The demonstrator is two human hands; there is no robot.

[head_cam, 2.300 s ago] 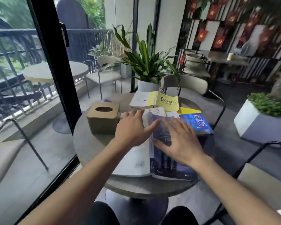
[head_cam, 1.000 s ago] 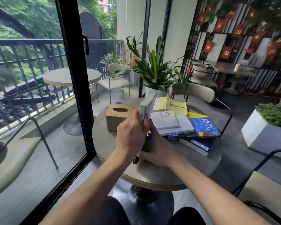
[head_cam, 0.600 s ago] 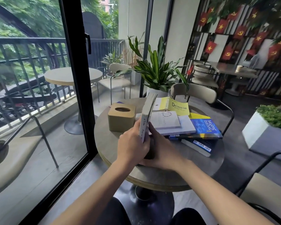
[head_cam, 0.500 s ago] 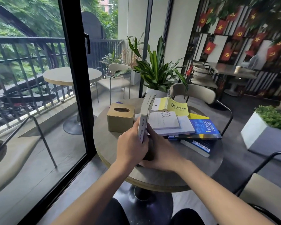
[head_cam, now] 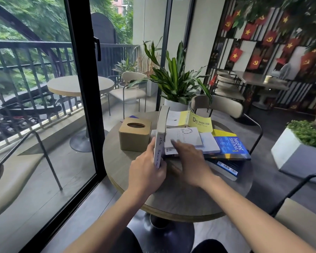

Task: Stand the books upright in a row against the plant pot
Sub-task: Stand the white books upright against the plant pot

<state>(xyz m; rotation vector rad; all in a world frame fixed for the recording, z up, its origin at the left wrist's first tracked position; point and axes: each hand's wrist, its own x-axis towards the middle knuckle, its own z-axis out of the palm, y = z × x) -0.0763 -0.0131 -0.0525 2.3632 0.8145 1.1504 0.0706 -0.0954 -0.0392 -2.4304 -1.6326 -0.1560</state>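
**Round café table by a balcony door, with one book standing in the left hand**

A round wooden table (head_cam: 181, 198) is standing beside a black-framed glass door (head_cam: 84, 106), with a railed balcony lying beyond it. A white plant pot (head_cam: 175, 105) is sitting at the table's far edge, and a tan tissue box (head_cam: 134, 134) is resting left of centre. The left hand (head_cam: 146, 172) is clamping a pale book (head_cam: 161, 136) at its lower end, thumb on one cover and fingers on the other; the book is rising upright above the grip, spine toward the camera, well short of the pot. The right hand (head_cam: 188, 165) is lying open, fingers spread, its fingertips (head_cam: 173, 142) touching a white book (head_cam: 184, 136) topping a flat stack. A blue book (head_cam: 230, 145) is lying lower in that stack, and a yellow book (head_cam: 199, 121) is lying open near the pot.
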